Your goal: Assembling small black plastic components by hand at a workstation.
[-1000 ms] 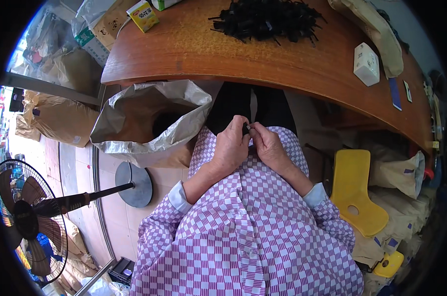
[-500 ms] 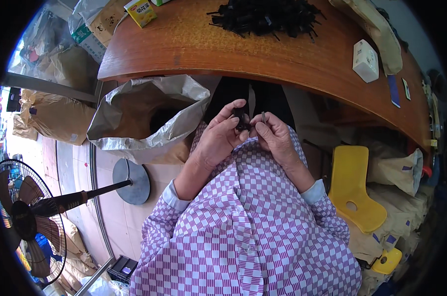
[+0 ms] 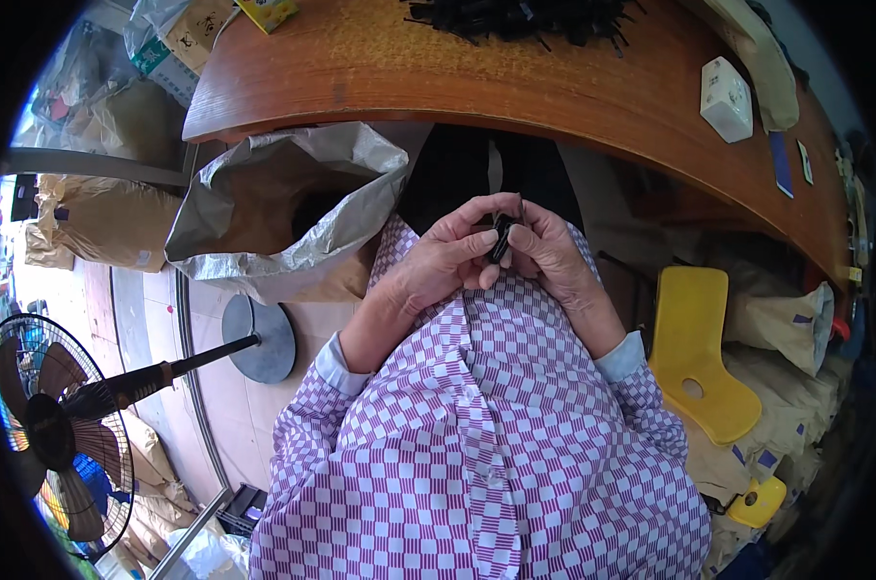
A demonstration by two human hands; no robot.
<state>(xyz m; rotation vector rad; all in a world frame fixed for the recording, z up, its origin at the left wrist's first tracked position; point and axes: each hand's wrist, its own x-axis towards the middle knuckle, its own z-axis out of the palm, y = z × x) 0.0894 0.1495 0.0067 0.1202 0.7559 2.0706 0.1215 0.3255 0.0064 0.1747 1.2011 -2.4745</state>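
Note:
Over my lap, in front of the checked purple-and-white shirt, my two hands meet around a small black plastic piece. My left hand pinches it between thumb and fingers. My right hand is closed against its other side, the thumb touching the piece. A thin dark tip sticks up between the right fingers; what it belongs to is hidden. Beyond the hands, a heap of thin black parts lies on the wooden table.
A large open silver-lined sack stands at my left, next to a standing fan. At right are a yellow chair and stuffed brown sacks. A white tissue pack sits on the table's right side.
My hands have drawn together, the right one closing onto the black piece that the left holds. The piece now sits between both hands. The whole view has shifted slightly.

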